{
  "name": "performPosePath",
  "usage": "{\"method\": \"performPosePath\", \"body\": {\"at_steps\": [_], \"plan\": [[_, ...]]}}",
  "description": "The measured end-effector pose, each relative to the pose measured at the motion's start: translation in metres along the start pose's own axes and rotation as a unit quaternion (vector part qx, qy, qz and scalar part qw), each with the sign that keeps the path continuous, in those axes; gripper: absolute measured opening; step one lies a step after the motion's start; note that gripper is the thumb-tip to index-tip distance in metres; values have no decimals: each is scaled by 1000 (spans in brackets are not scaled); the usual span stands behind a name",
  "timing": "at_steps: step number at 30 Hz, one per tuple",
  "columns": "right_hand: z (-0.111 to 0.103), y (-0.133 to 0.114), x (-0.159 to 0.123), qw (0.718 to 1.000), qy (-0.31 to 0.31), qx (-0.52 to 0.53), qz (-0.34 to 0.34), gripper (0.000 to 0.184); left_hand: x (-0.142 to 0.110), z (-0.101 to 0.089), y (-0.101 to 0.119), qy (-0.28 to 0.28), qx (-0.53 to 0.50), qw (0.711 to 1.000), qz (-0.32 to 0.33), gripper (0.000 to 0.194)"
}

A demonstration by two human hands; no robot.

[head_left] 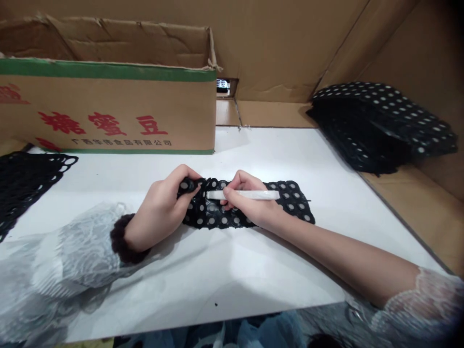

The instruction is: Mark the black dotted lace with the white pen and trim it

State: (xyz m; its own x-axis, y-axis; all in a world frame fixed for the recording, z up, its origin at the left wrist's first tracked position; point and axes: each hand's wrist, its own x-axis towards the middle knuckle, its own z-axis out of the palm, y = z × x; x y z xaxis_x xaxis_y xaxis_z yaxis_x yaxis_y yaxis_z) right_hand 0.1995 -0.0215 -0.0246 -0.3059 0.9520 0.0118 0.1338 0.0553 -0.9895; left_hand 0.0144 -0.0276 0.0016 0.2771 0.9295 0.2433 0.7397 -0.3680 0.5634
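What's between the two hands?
Part of the black dotted strip, plus one end of the white tool, between left hand and right hand; head view.

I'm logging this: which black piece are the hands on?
The middle dotted sheet: the left hand grips its end and the right hand holds a white stick over it. The mesh at left and dotted pile at right are untouched.

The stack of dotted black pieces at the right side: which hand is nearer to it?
Right. The right hand, holding a white tool, is left of the stack; the left hand, gripping a dotted strip, is farther left.
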Motion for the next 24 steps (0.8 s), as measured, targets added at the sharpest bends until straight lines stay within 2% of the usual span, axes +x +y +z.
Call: {"method": "performPosePath", "body": {"at_steps": [4, 8, 10, 12, 16, 20, 24], "plan": [[5, -3, -5, 990, -14, -119, -68, 12, -14, 2, 12, -33, 52, 998, 31, 21], [12, -13, -8, 961, -38, -265, -74, 9, -21, 2, 18, -66, 88, 993, 51, 21], [13, -16, -8, 952, -44, -294, -79, 9, -19, 0, 18, -74, 101, 991, 48, 21], [10, -18, -7, 956, -35, -277, -93, 9, -15, -1, 17, -65, 92, 993, 25, 19], [-2, -16, -6, 964, 23, -241, -109, 11, -2, -1, 10, -18, 27, 999, -24, 14], [-11, -13, -5, 971, 39, -216, -97, 11, 11, 5, 1, -28, -18, 999, -31, 20], [-9, -9, 0, 994, 53, -90, -34, 12, 22, 10, -8, -48, -37, 997, -49, 21]]}}
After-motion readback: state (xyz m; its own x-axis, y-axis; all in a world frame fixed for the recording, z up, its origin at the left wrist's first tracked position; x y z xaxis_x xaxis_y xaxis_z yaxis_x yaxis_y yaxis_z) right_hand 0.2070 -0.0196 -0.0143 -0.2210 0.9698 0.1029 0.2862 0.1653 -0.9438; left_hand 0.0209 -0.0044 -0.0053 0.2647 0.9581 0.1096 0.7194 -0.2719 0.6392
